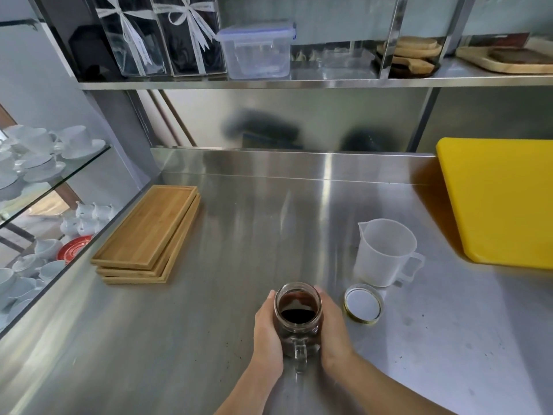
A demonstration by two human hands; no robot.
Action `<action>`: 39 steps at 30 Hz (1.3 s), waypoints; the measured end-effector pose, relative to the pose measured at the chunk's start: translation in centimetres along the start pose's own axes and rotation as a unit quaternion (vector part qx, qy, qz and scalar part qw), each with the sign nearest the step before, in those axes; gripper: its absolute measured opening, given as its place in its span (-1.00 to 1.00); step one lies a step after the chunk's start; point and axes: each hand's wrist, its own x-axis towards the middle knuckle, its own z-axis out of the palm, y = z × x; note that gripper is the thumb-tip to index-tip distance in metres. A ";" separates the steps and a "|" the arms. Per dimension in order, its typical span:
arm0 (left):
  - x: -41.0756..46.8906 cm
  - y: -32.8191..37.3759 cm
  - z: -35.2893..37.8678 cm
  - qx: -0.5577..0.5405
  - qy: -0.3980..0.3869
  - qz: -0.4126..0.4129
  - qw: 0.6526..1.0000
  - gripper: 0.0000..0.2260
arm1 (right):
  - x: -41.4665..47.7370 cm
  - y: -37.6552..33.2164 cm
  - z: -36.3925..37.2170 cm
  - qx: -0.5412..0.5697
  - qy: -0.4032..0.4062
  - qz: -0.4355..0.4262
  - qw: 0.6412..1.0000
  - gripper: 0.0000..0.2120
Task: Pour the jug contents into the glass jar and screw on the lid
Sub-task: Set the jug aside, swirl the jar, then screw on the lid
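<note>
A glass jar (298, 313) with a handle stands upright on the steel counter, holding dark brown liquid, its mouth uncovered. My left hand (267, 336) cups its left side and my right hand (332, 327) cups its right side. The handle points toward me between my wrists. A round lid (363, 304) with a white inside and a gold rim lies upside down just right of the jar. Behind the lid stands a translucent plastic jug (384, 253), upright and looking empty, its spout to the left.
A stack of wooden trays (149, 232) lies at the left of the steel counter (269, 223). A yellow cutting board (502, 199) sits at the right. Cups and saucers (45, 151) fill glass shelves on the far left. A shelf above holds a plastic container (257, 52).
</note>
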 end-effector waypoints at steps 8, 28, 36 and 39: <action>1.8 -2.2 -1.0 -0.002 -0.001 -0.024 1.000 -0.23 | 1.0 0.2 -0.7 -0.105 0.000 -0.064 0.992 -0.70; -0.2 1.1 -0.5 0.088 -0.073 0.103 0.988 -0.66 | 5.8 -4.7 -7.7 -0.797 -0.018 0.013 0.603 -0.40; -0.4 1.4 -0.5 0.110 -0.072 0.126 0.983 -0.68 | 5.2 -6.2 -6.8 -0.719 -0.028 -0.033 0.694 -0.46; -0.5 1.5 -0.4 0.113 -0.065 0.126 0.983 -0.68 | 4.6 -7.2 -5.8 -0.693 -0.023 -0.083 0.716 -0.58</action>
